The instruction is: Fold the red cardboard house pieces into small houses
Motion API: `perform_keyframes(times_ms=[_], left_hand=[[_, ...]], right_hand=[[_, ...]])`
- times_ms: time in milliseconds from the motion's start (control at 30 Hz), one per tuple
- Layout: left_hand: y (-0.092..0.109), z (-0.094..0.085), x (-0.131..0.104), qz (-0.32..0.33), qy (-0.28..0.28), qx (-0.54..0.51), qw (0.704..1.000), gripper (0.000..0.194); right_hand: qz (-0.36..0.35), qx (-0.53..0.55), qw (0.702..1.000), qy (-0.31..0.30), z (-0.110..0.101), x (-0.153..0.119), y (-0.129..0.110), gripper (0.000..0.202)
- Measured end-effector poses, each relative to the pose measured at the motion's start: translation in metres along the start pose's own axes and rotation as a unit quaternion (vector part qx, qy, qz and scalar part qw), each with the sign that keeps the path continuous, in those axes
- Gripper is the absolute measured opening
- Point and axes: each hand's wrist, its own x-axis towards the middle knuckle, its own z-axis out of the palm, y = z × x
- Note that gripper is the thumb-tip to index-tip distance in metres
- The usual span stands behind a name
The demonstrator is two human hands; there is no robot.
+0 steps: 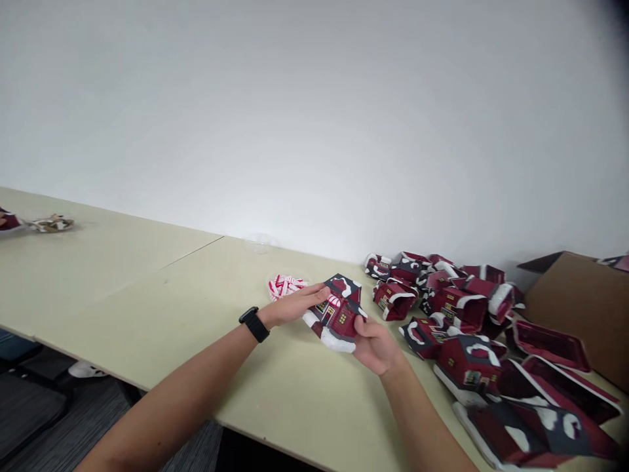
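Observation:
A small dark-red model house [343, 320] with a dark, snow-patched roof and a white base is held tilted above the table between my two hands. My right hand [376, 344] grips its right side, thumb on the front. My left hand [297, 304], a black watch on its wrist, lies along the upper left of the house, fingers against the front by a red-and-white striped awning [334, 300]. Part of the left fingers is hidden, and so is the back of the house. Just behind my left hand lies a pile of red-and-white striped pieces [282, 286].
Several similar houses [469, 367] crowd the right of the pale table [162, 328], some on their sides with hollow insides showing. A cardboard box [582, 308] stands beyond them. A clear plastic piece [260, 243] lies by the wall; a bag of pieces [53, 223] is far left.

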Motion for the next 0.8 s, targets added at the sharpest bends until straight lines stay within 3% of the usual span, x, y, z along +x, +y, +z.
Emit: perform_keyframes(times_ms=[133, 267, 500, 700, 800], left_hand=[[-0.013, 0.005, 0.005, -0.008, 0.056, -0.015, 0.998, 0.067], [-0.017, 0.005, 0.009, 0.038, 0.132, 0.002, 0.990, 0.060], [-0.022, 0.018, 0.010, 0.077, 0.139, 0.027, 0.987, 0.054], [-0.011, 0.020, 0.011, 0.095, 0.142, 0.056, 0.984, 0.056], [-0.001, 0.024, -0.004, 0.073, 0.121, 0.076, 0.987, 0.060]], right_hand=[[-0.018, -0.027, 0.997, 0.063, 0.005, 0.007, -0.002, 0.061], [-0.111, -0.087, 0.978, 0.155, 0.004, 0.014, -0.003, 0.072], [-0.165, -0.171, 0.958, 0.160, 0.003, 0.019, 0.000, 0.068], [-0.189, -0.168, 0.954, 0.158, 0.004, 0.018, -0.002, 0.069], [-0.178, -0.123, 0.966, 0.138, 0.005, 0.016, -0.005, 0.064]])
